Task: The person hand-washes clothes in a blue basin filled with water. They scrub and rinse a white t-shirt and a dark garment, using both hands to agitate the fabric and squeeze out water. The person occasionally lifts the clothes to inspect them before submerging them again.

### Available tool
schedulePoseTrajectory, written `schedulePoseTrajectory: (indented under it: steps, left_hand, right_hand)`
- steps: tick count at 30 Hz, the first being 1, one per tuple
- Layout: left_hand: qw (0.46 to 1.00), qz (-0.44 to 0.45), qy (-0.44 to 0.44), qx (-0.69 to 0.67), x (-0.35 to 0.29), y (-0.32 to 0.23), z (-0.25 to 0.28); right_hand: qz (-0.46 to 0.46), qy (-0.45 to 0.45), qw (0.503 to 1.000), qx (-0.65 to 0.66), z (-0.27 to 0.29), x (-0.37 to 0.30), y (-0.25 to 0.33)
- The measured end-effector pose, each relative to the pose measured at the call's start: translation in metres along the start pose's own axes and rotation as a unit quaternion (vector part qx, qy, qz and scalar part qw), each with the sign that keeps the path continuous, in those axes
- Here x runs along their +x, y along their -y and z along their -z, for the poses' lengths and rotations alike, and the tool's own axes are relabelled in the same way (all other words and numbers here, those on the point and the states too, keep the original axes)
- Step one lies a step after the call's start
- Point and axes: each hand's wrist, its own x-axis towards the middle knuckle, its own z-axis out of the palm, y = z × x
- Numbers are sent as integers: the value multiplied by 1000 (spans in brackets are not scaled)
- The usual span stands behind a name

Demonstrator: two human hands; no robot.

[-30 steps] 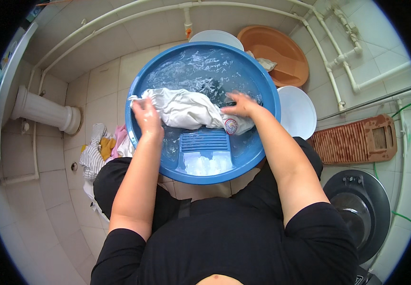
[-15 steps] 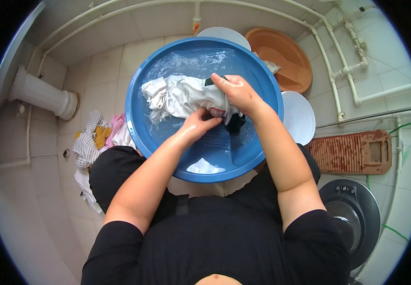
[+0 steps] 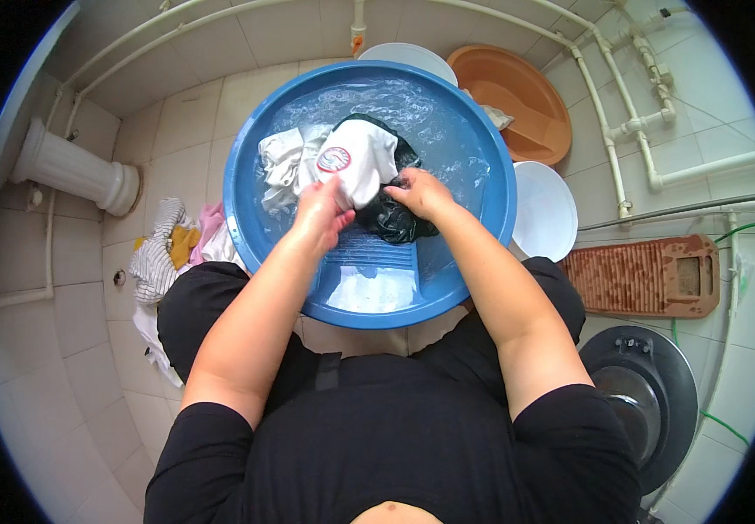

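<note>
Blue washtub (image 3: 232,196) holds water, wet white garment (image 3: 368,153) near middle. Garment's long axis roughly left-right, ahead of left hand (image 3: 319,211), nearer than right hand (image 3: 423,194). Dark green cloth (image 3: 396,224) bunched beneath, rightward. Left fingers bent against white fabric, right fingers curled at dark edge; firm pinch, cannot tell. Round emblem (image 3: 334,159) faces up. Garment underside hidden; white-dark join unclear.

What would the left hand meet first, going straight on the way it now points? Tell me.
The white cloth, just ahead of the left hand; the two seem to touch, though depth is hard to judge here.
</note>
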Motion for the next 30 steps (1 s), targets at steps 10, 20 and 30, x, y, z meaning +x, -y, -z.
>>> schedulePoseTrajectory:
  steps: [10,20,30]
  left_hand:
    - [997,48,38,42,8,26,11]
    - [992,6,127,-21,8,34,-7]
    - [918,207,294,-166,5,2,-5]
  right_hand:
    - [-158,-180,970,39,3,10,-38]
    - [-258,-112,931,234,-28,11,-54]
    - [344,-233,899,138,-15,-97,106]
